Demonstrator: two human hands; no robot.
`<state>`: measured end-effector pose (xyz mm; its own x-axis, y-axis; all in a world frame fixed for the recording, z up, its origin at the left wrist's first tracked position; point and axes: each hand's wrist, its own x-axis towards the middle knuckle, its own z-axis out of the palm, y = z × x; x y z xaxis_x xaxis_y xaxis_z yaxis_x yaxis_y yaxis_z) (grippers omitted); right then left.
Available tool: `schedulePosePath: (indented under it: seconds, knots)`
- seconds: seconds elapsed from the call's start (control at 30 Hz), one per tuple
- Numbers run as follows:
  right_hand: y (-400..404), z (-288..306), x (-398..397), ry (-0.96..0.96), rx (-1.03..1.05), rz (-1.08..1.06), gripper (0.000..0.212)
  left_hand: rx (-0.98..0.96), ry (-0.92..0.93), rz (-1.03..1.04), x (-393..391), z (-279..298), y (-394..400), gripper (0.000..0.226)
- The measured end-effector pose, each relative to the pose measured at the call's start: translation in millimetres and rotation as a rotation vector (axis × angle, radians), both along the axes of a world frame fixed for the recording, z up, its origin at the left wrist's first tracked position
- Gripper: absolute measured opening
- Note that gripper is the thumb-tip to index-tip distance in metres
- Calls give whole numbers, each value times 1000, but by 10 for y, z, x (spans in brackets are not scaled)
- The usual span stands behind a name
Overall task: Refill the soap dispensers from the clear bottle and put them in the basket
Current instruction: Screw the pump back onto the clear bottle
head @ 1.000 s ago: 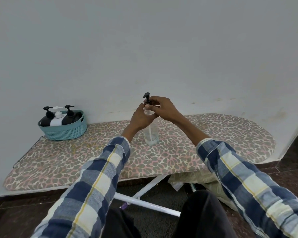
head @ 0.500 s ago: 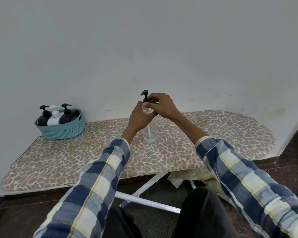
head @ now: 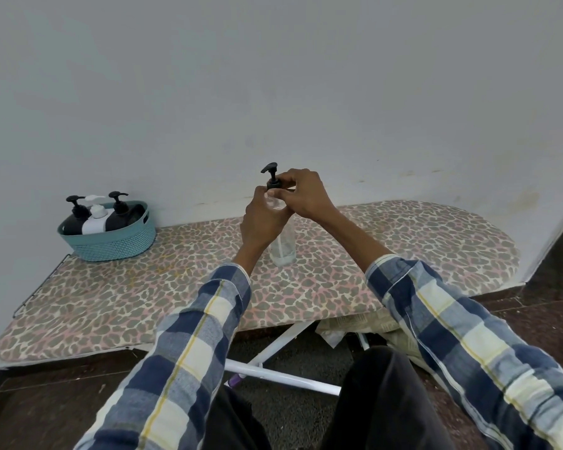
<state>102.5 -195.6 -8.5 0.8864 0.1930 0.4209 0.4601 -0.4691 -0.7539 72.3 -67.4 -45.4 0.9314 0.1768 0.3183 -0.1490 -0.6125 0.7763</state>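
Right hand: fingers pinched shut around the black pump top.
Left hand: wrapped around the clear bottle, which is stood upright on the ironing board.
Dispensers counted: three, in the teal basket at the board's far left, well apart.

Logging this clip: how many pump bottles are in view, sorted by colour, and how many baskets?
Black pump bottles: 2, both in the basket
White pump bottle: 1, in the basket between them
Clear pump bottle: 1, on the ironing board, held by left hand and right hand
Teal basket: 1
Total: 5
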Motion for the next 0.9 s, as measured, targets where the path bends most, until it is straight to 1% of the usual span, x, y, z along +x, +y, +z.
schedulePosePath:
  seconds: [0.07, 0.13, 0.2, 0.27, 0.33, 0.4, 0.47, 0.53, 0.63, 0.73, 0.8, 0.9]
  knots:
    - [-46, 33, -13, 7, -1, 40, 27, 4, 9, 5, 3, 14, -6, 64]
    - [-121, 71, -17, 38, 8, 122, 29, -35, 7, -60, 19, 33, 33, 66]
    - [-205, 126, -24, 76, -13, 224, 31, -145, 20, -254, 72, 31, 126, 64]
    - [-267, 186, -26, 98, -60, 311, 26, -236, 95, -454, 101, 61, 234, 68]
    - [-288, 227, -40, 114, -57, 353, 12, -289, 185, -578, 127, 81, 316, 75]
    - [-275, 223, -37, 71, -57, 331, 7, -316, 205, -637, 141, 76, 325, 77]
    - [-246, 170, -11, -9, -60, 271, 8, -350, 175, -609, 127, 70, 280, 73]
    - [-203, 108, 5, -66, -58, 201, 17, -362, 124, -539, 113, 48, 220, 68]
    - [-166, 80, 15, -122, -114, 122, 18, -319, 19, -359, 81, 10, 95, 64]
    - [-139, 86, 20, -119, -179, 73, 19, -322, -86, -187, 66, -87, -34, 58]
    - [-94, 76, 3, -111, -213, 31, 19, -329, -107, -130, 43, -119, -82, 59]
    - [-38, 73, -51, -110, -241, -12, 18, -374, -110, -99, 26, -135, -111, 69]
